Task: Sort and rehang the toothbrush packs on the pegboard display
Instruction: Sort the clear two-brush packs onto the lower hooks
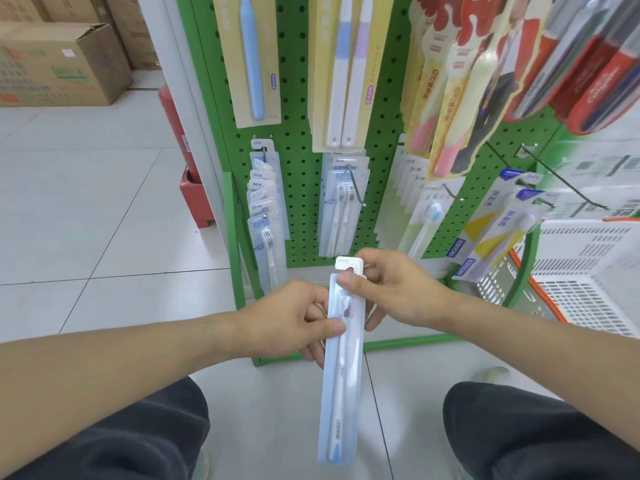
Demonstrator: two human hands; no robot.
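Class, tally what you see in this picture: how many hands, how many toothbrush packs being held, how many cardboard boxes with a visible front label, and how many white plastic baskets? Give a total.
Hands: 2 (left hand, right hand)
Held toothbrush pack: 1
Labelled cardboard box: 1
White basket: 1
Total: 5

- Brown cardboard boxes stacked on the pale tiled floor at far left.
- A red fire extinguisher stands in a red holder against a white post.
- A white plastic basket with orange trim sits at right.
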